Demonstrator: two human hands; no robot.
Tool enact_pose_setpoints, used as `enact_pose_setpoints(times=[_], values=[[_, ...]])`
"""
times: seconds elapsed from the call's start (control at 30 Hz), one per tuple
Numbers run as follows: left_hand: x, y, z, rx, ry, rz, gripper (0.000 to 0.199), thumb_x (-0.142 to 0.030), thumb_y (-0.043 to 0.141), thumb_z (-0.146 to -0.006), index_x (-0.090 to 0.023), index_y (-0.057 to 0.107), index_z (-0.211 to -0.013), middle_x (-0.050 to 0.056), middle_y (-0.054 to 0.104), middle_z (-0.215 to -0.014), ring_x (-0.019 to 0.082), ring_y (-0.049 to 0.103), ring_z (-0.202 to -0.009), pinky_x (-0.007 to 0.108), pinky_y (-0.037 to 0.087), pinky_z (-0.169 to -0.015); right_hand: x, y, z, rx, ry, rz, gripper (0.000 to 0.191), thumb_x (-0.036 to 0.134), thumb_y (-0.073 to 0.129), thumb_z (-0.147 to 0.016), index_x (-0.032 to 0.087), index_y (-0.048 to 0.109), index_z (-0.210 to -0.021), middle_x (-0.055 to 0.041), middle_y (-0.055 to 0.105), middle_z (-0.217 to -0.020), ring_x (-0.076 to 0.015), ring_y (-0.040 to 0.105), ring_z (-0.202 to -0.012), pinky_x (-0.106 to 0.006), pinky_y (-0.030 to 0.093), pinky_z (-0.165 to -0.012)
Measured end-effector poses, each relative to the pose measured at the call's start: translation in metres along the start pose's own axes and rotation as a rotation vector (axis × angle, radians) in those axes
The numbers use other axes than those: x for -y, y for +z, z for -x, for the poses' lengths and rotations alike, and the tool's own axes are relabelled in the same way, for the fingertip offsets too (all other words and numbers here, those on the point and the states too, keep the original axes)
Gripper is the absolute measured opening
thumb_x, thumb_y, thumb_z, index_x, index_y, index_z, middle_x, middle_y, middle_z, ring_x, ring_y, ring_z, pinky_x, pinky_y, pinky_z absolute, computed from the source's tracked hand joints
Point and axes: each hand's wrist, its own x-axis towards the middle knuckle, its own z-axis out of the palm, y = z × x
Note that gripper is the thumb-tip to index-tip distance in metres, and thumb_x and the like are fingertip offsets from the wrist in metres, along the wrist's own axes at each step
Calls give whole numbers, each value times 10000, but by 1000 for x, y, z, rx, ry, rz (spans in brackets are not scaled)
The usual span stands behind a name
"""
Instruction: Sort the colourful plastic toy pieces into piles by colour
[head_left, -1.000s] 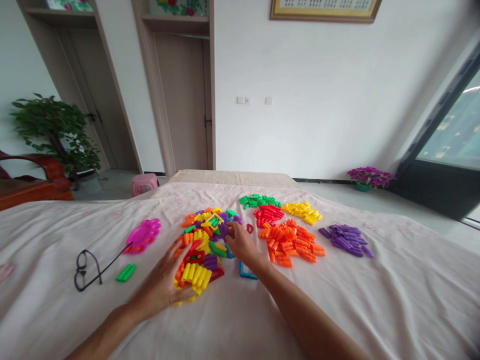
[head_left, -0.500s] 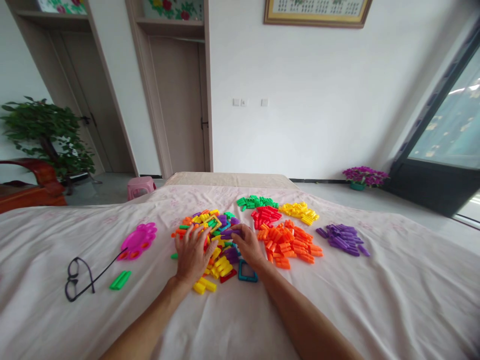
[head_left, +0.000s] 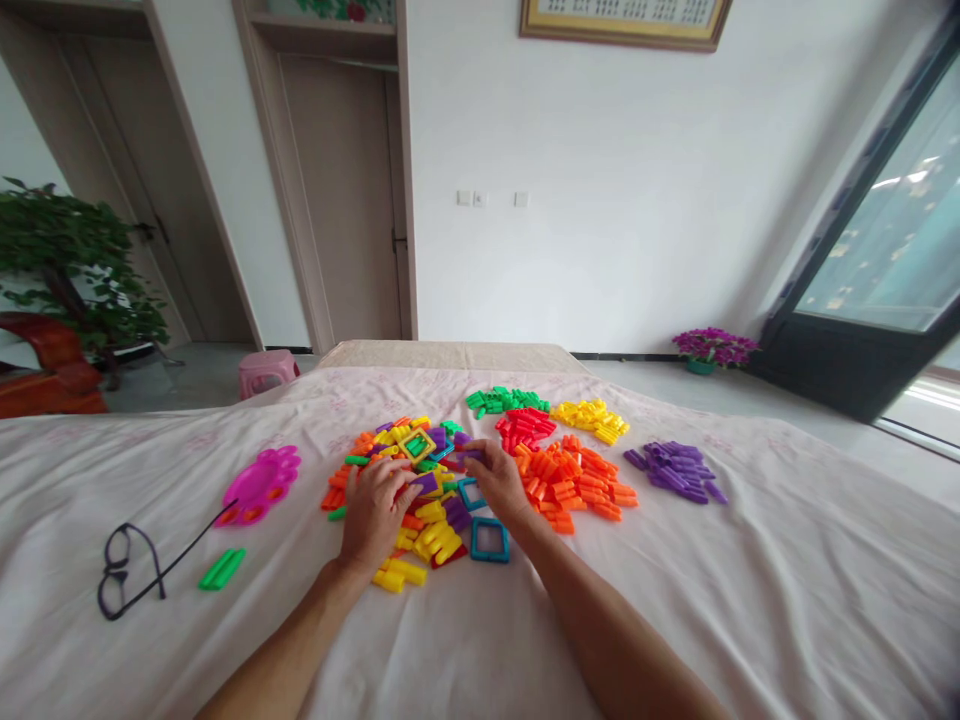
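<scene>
in the head view, the person's left hand (head_left: pixel 375 510) lay over the near-left side of a heap of mixed orange, yellow, purple, green and red plastic tube-shaped pieces (head_left: pixel 431 540), its fingers curled towards a purple plastic block (head_left: pixel 425 484) at the fingertips; whether it gripped that block could not be told. the right hand (head_left: pixel 498 482), at the heap's right edge, pinched a purple plastic piece (head_left: pixel 469 455) between thumb and fingers. a yellow square plastic frame (head_left: pixel 424 457) lay on the heap, and a blue square plastic frame (head_left: pixel 474 542) lay flat beside its near-right edge. to the right, pieces lay grouped by colour: a green pile (head_left: pixel 510 402) farthest back, a red pile (head_left: pixel 527 428) in front of it, a yellow pile (head_left: pixel 591 420) beside that, a large orange pile (head_left: pixel 574 480) nearer, and a purple pile (head_left: pixel 679 470) apart on the far right. on the left of the pale, wrinkled cloth (head_left: pixel 750 620) were a magenta flower-edged plastic palette (head_left: pixel 262 485), black-framed glasses (head_left: pixel 163 577) and two bright green tube pieces (head_left: pixel 223 569) side by side.
</scene>
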Motion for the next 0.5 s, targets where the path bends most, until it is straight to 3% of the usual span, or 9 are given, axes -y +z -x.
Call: enact_pose_setpoints(times=[0.1, 0.2, 0.3, 0.4, 0.5], values=[[3, -3, 1, -15, 36, 30, 246, -385, 503, -909, -270, 680, -1035, 73, 653, -1205, 271, 531, -1189, 484, 294, -1058, 9, -31, -15, -144, -9, 48, 291, 348, 606, -781, 170, 631, -1009, -17, 648, -790, -140, 584, -644, -258, 484, -590], [15, -9, -1, -93, -6, 49, 344, -352, 412, -940, -230, 610, -1194, 90, 609, -1275, 245, 502, -1237, 438, 313, -1072, 21, -76, -28, -343, -16, 123, 352, 373, 586, -769, 158, 639, -1043, -49, 674, -855, -149, 603, -678, -259, 491, -594], [41, -15, -2, -148, -161, -20, 387, -332, 370, -937, -207, 568, -1245, 93, 571, -1335, 248, 475, -1275, 423, 317, -1082, 25, -127, -32, -585, 53, 129, 438, 348, 541, -756, 151, 609, -1141, -78, 688, -951, -162, 633, -717, -256, 496, -586], [71, -20, -1, -149, -367, -159, 464, -384, 400, -907, -149, 550, -1277, 140, 604, -1267, 297, 535, -1193, 433, 387, -1015, 16, -174, -27, -797, 166, 148, 531, 260, 470, -735, 143, 536, -1249, -107, 659, -1117, -164, 657, -789, -239, 506, -591], [91, -20, 2, -104, -529, -223, 530, -432, 365, -904, -119, 565, -1282, 176, 621, -1216, 341, 563, -1134, 454, 433, -943, 2, -213, -19, -891, 271, 298, 659, 201, 387, -734, 103, 367, -1386, -155, 578, -1255, -175, 660, -931, -243, 532, -677]])
